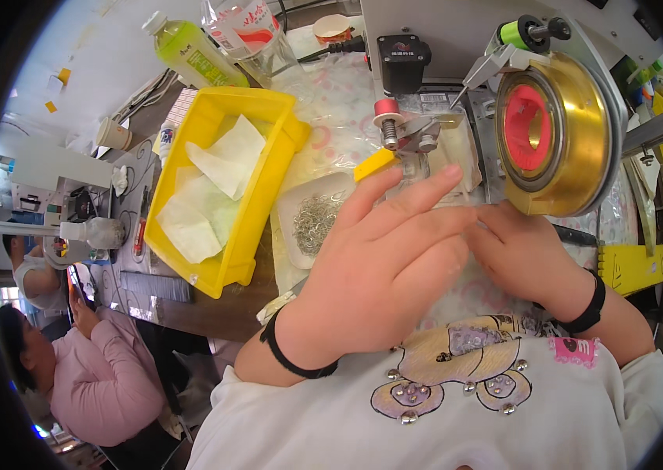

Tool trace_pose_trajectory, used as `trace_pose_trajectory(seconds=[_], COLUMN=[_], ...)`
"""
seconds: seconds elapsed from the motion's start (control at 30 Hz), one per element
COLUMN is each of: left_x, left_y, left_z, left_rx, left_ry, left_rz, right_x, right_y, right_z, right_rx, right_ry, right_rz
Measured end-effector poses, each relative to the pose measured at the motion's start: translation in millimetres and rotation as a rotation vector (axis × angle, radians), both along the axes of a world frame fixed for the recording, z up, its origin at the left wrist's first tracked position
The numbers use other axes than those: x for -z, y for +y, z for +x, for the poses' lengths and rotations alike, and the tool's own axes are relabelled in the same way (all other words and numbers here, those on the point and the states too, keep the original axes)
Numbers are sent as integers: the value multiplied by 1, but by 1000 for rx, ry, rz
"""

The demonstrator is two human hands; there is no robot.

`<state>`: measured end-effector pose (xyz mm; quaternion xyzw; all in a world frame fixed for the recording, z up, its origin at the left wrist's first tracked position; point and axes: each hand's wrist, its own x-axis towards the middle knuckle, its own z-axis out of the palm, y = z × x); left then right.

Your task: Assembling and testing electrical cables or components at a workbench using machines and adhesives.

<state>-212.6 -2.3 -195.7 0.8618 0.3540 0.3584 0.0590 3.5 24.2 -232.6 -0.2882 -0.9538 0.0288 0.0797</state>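
My left hand point(394, 270) reaches across the middle with its fingers stretched and apart, black band at the wrist. Its fingertips are just in front of a small metal tension post point(390, 135) with a red cap and a yellow block point(375, 165). My right hand point(523, 249) has bent, closed fingers that meet the left fingers; what they hold, if anything, is hidden. Close above it stands a large gold wheel point(582, 117) with a red hub. Left of my left hand, a white tray point(284, 223) holds many small silvery metal pieces.
A yellow bin point(160, 205) with white sheets stands left. Behind it are a green bottle point(190, 51) and a clear bottle point(280, 63). A green thread spool point(521, 33) tops the machine. Another person point(104, 368) sits at left; a yellow holder point(635, 268) is at right.
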Motion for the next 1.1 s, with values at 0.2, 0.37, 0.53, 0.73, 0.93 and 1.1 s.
trace_pose_trajectory(seconds=[0.2,0.37,0.53,0.73,0.93,1.1], left_x=[5,6,7,5,4,2], left_y=[-1,1,2,0,0,-3], left_z=[-4,-5,-7,-9,-11,-10], left_rx=[60,95,106,102,97,73], left_ry=[-108,-149,-139,-128,-124,-99], left_rz=[-52,-98,-107,-107,-100,-69], right_x=[-24,-34,-27,-27,-28,-26], right_y=[-10,-16,-20,-24,-27,-28], right_z=[2,11,17,23,26,24], right_rx=[58,-28,-70,-121,-181,-182], right_ry=[118,223,250,277,300,330], right_rz=[39,133,270,297,313,322])
